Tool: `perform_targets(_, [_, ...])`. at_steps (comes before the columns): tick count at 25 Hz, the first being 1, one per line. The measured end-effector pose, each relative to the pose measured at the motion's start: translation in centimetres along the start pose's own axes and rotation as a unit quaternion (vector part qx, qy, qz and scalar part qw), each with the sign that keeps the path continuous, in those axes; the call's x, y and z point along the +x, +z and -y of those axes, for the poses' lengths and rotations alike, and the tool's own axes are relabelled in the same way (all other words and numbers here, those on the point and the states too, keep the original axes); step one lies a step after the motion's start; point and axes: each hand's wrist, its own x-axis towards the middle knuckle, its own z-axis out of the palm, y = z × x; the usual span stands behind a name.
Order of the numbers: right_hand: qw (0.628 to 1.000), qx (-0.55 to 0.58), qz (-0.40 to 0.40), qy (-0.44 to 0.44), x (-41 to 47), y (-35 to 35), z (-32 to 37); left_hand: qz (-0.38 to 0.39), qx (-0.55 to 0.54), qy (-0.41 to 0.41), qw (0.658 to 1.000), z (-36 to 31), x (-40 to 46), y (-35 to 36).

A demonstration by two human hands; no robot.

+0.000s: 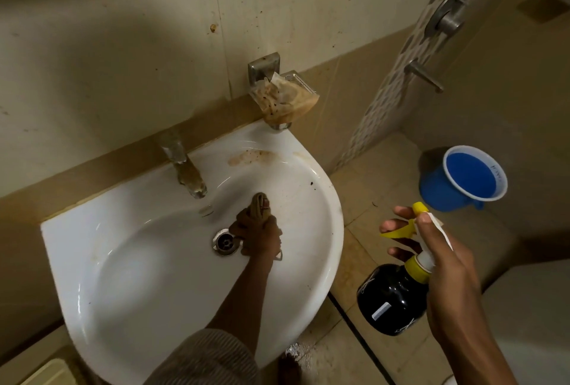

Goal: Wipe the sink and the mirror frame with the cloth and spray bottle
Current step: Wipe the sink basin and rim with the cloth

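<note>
- Head view: left hand [262, 235] fingers clenched on the brown cloth [260, 202] beside the drain [225, 242]
- right hand [444, 264] fingers wrapped around the spray bottle [391, 298]; sink [123, 261] rim stain [249, 157] remains; mirror frame unseen

We see the sink [320, 230] set against the wall, with the tap [185, 168] at its back rim and the drain [225, 242] in the bowl's middle. The left hand [262, 238] sits in the bowl just right of the drain, bunching the cloth [260, 204]. Right of the sink, off its edge, the right hand [438, 258] holds the spray bottle [391, 298] above the floor. Behind that, a mug [462, 181] stands on the floor. A soap holder [283, 94] is mounted above the sink's back right corner.
</note>
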Motion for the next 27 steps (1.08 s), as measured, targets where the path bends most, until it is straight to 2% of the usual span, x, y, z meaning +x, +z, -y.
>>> perform_targets(5, [1.000,0.010,0.002,-0.016,0.4,-0.7,0.2,-0.012,-0.058,0.017,0.998,-2.9,-0.1,2.3])
perform_targets(8, [1.000,0.012,0.000,-0.019,0.5,-1.2,0.0,0.034,-0.131,0.038,0.990,-4.5,-1.0,3.0])
perform_targets(12, [1.000,0.018,-0.001,-0.016,0.6,-1.7,0.1,0.145,-0.175,0.071,0.971,-5.9,-2.6,2.4])
perform_targets(15, [1.000,0.024,0.006,-0.016,0.2,-1.6,0.4,0.306,-0.195,-0.001,0.932,-4.0,-4.4,0.0])
perform_targets(16, [0.999,0.027,0.009,-0.016,0.1,-1.4,0.5,0.335,-0.184,-0.009,0.924,-2.8,-4.9,-0.6])
perform_targets(21, [0.999,0.029,0.024,-0.019,-1.0,-0.1,1.1,0.357,-0.111,0.099,0.922,1.9,-6.6,-3.9])
perform_targets(23, [0.999,0.031,0.027,-0.015,-1.6,0.4,1.0,0.366,-0.117,0.162,0.909,2.6,-7.9,-5.1])
perform_targets(27, [0.999,0.036,0.028,-0.013,-2.6,1.1,1.0,0.385,-0.114,0.227,0.887,2.4,-11.1,-7.2])
